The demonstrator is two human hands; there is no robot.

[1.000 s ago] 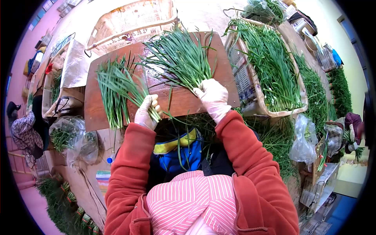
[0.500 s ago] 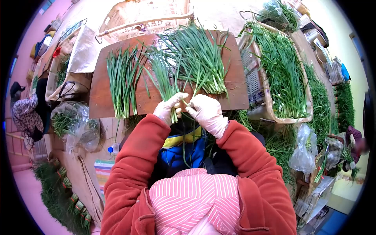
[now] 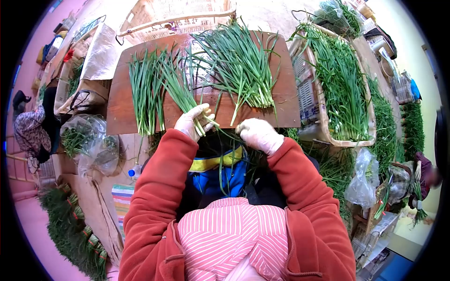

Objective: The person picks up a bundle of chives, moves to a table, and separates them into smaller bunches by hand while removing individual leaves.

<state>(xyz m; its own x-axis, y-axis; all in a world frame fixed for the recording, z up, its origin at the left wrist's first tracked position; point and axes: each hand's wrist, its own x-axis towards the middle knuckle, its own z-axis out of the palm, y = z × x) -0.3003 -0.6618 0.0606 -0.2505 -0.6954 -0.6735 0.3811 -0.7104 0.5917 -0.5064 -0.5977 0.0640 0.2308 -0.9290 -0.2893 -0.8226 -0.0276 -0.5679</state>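
Note:
My left hand [image 3: 193,122], in a pale glove, is closed on the lower ends of a small bunch of green stalks [image 3: 178,87] at the near edge of the brown board [image 3: 290,110]. My right hand [image 3: 259,134], gloved too, has its fingers curled together just past that edge; a thin strand runs toward its fingertips, and what it grips is too small to make out. Left of the held bunch lies a flat pile of stalks [image 3: 145,93]. A larger pile [image 3: 248,70] covers the right half of the board.
A crate [image 3: 370,124] packed with greens stands right of the board. Beyond the board is another crate [image 3: 180,18]. Plastic bags [image 3: 101,152] with greens lie at left. Tied bundles [image 3: 77,225] line the lower left. Two people sit at the far left and far right.
My left hand has moved slightly left with its bunch, which now leans toward the left pile. My right hand has drawn away to the right and down, widening the gap between the hands.

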